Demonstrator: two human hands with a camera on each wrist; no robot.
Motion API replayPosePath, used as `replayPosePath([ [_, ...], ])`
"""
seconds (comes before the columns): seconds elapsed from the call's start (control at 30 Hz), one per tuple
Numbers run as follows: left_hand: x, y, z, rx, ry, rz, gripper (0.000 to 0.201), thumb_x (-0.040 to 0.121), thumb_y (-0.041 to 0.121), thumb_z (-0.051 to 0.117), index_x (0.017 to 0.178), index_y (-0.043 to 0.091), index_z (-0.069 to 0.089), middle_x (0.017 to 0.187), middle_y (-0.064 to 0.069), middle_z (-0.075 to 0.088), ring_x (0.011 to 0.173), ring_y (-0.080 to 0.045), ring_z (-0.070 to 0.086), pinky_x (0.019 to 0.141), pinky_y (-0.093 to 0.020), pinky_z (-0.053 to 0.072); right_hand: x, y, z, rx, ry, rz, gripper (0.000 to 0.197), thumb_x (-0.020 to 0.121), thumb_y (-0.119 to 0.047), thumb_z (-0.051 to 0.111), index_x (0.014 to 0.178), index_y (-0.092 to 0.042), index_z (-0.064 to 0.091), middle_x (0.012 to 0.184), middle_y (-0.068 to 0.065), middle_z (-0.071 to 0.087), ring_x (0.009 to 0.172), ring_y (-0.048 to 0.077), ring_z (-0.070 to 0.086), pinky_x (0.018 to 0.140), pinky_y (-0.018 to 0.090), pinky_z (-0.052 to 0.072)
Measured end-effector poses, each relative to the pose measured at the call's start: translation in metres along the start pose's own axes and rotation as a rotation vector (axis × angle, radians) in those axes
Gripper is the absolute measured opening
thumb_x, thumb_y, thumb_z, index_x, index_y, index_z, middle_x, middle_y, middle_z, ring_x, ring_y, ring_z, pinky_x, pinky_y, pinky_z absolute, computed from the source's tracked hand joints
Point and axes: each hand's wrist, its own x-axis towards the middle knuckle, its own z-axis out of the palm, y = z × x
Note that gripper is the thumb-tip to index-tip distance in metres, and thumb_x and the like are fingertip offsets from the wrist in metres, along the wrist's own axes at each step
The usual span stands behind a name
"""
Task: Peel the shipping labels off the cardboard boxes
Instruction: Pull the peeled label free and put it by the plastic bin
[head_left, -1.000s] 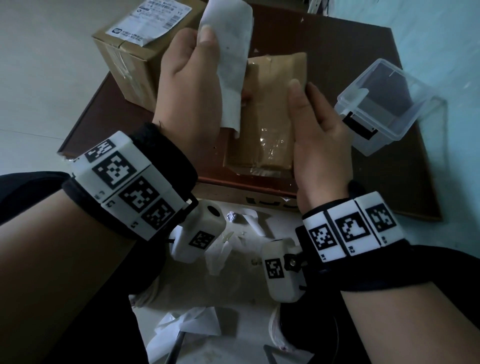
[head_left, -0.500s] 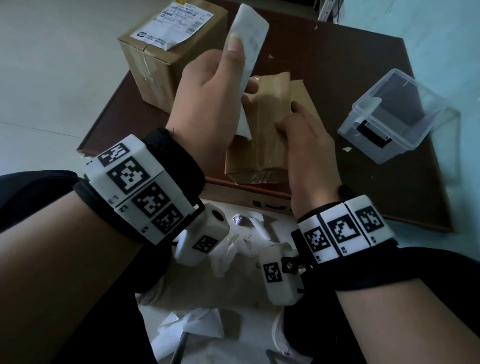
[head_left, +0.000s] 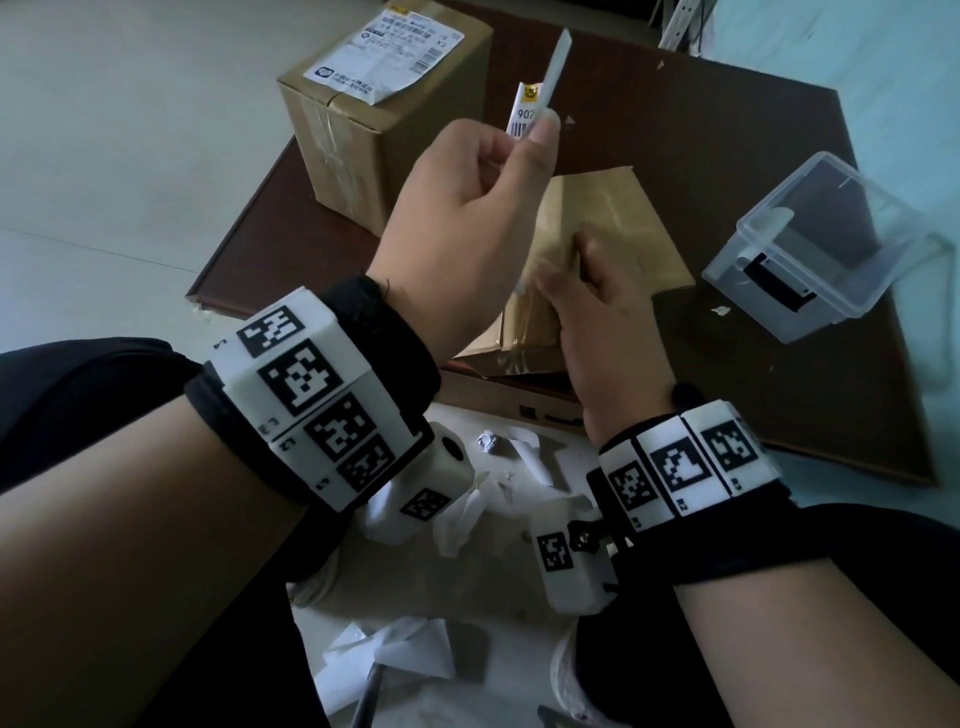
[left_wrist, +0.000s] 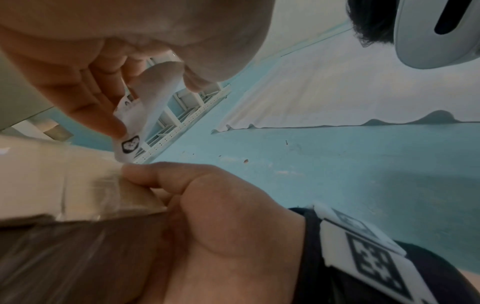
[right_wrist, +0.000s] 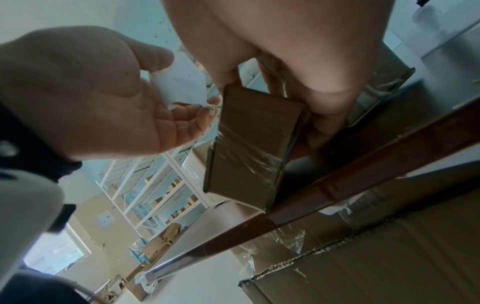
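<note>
The left hand (head_left: 467, 208) is raised above the dark brown wooden desk (head_left: 779, 395) and pinches a white paper shipping label (head_left: 540, 93) between thumb and fingers. The label stands nearly edge-on in the head view, with a printed barcode and digits showing near the thumb. In the left wrist view the label (left_wrist: 135, 123) curls away from the fingertips, and a small round black logo shows at its lower end. Whether its lower end is still stuck to the carton cannot be told.

The right hand (head_left: 602, 312) grips the flat brown cardboard box (head_left: 613, 228) wrapped in clear tape. The fingers are curled round its near end. In the right wrist view this box (right_wrist: 249, 148) is tilted, with one end resting at the front edge of the desk.

A second, taller brown cardboard box (head_left: 374, 130) stands at the far left corner of the desk, well apart from both hands. A white printed shipping label (head_left: 384, 57) lies stuck on its top face.

A clear plastic lidded container (head_left: 810, 249) stands on the right side of the desk, apart from the flat box.

Crumpled white paper scraps (head_left: 405, 649) lie on the floor below the forearms.
</note>
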Motion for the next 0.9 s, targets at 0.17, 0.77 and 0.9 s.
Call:
replayPosePath([
  [0.17, 0.001, -0.002, 0.002, 0.041, 0.010, 0.003, 0.039, 0.104, 0.050, 0.049, 0.106, 0.013, 0.063, 0.100, -0.013, 0.072, 0.069, -0.002, 0.054, 0.059, -0.013, 0.043, 0.005, 0.009, 0.001, -0.112, 0.041, 0.042, 0.053, 0.111, -0.032, 0.057, 0.162, -0.019, 0.047, 0.139, -0.001, 0.068, 0.123, 0.013, 0.067, 0.105, 0.037, 0.058],
  [0.77, 0.001, -0.002, 0.010, 0.024, -0.012, -0.009, 0.059, 0.075, 0.051, 0.086, 0.115, 0.014, 0.063, 0.097, 0.008, 0.071, 0.080, 0.001, 0.068, 0.072, -0.022, 0.060, -0.009, -0.019, -0.020, -0.146, 0.275, -0.182, 0.035, 0.111, -0.045, 0.057, 0.095, -0.023, 0.079, 0.090, -0.003, 0.080, 0.088, 0.005, 0.074, 0.076, 0.015, 0.054],
  [0.9, -0.002, -0.002, 0.015, 0.131, -0.039, 0.049, 0.074, 0.064, 0.056, 0.091, 0.119, 0.016, 0.062, 0.103, 0.010, 0.068, 0.088, 0.001, 0.067, 0.075, -0.020, 0.058, -0.012, -0.027, -0.025, -0.056, 0.203, -0.234, 0.050, 0.102, -0.063, 0.057, 0.091, -0.022, 0.082, 0.102, 0.004, 0.082, 0.104, 0.020, 0.077, 0.100, 0.050, 0.061],
])
